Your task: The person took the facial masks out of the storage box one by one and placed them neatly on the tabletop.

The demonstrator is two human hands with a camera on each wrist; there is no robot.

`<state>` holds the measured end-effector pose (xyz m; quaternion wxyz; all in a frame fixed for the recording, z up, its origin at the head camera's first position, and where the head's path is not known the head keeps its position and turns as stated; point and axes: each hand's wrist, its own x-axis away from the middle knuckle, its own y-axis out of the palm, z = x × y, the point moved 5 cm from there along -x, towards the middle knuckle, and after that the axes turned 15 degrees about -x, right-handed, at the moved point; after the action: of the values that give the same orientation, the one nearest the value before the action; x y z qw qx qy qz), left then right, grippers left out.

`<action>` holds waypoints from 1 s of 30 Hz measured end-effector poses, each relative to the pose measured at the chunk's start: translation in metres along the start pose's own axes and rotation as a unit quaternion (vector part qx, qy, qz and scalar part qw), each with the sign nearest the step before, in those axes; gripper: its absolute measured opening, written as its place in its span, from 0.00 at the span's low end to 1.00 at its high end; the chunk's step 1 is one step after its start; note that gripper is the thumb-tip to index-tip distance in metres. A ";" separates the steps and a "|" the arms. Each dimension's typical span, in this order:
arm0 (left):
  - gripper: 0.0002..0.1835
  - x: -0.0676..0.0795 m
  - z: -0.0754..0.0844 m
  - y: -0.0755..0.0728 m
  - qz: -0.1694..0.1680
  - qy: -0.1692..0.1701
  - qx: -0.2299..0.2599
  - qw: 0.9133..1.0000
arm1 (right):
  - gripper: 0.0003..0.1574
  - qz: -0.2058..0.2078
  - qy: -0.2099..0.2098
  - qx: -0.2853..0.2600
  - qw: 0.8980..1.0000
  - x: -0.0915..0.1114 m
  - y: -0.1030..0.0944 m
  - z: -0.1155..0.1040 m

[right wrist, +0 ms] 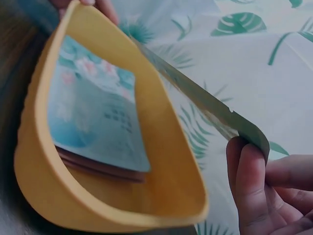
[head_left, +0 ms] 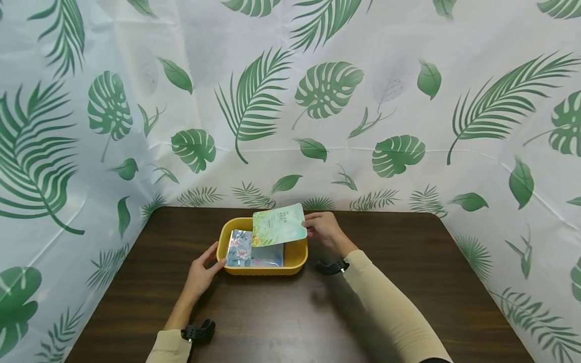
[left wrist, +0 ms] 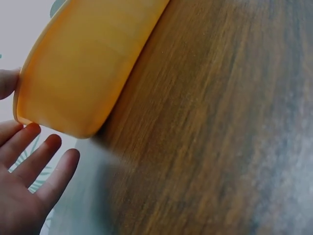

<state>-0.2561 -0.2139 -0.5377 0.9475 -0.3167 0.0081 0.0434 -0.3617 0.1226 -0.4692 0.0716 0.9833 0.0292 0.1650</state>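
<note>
A yellow plastic basket (head_left: 296,259) stands on the table with several flat sheet mask packets stacked inside. The top one is a blue floral packet (right wrist: 98,107). My right hand (head_left: 324,228) pinches the right edge of a pale green sheet mask packet (head_left: 280,226) between thumb and fingers. This packet is tilted over the back part of the basket and covers some of the blue one in the head view. At the basket's left end, my left hand (head_left: 202,272) holds the corner, thumb at the rim, other fingers spread along the outside (left wrist: 58,176).
The dark wooden table (head_left: 386,237) extends to both sides and in front of the basket. Behind it and at the sides hangs a white cloth (head_left: 340,166) with green leaf prints. Each wrist wears a black strap (head_left: 198,331).
</note>
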 end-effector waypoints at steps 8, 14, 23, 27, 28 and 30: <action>0.30 0.000 0.000 0.000 0.028 -0.004 -0.010 1.000 | 0.20 0.000 -0.002 -0.037 0.999 -0.002 -0.025 -0.011; 0.28 0.000 -0.002 -0.002 0.042 -0.004 -0.009 0.999 | 0.21 0.010 -0.003 -0.045 0.999 -0.002 -0.045 -0.019; 0.24 0.000 -0.007 -0.006 0.072 -0.025 -0.020 0.997 | 0.25 0.026 0.004 -0.056 0.998 -0.004 -0.081 -0.023; 0.24 0.000 -0.006 -0.005 0.068 -0.026 -0.014 0.997 | 0.24 0.038 0.005 -0.065 0.997 -0.004 -0.098 -0.023; 0.24 0.000 -0.006 -0.005 0.067 -0.026 -0.014 0.997 | 0.23 0.040 0.004 -0.071 0.997 -0.004 -0.102 -0.023; 0.25 0.000 -0.005 -0.005 0.066 -0.026 -0.015 0.997 | 0.22 0.044 0.001 -0.075 0.996 -0.004 -0.109 -0.024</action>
<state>-0.2552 -0.2209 -0.5388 0.9377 -0.3280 0.0035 0.1144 -0.3772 0.2332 -0.4649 0.1380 0.9752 -0.0262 0.1708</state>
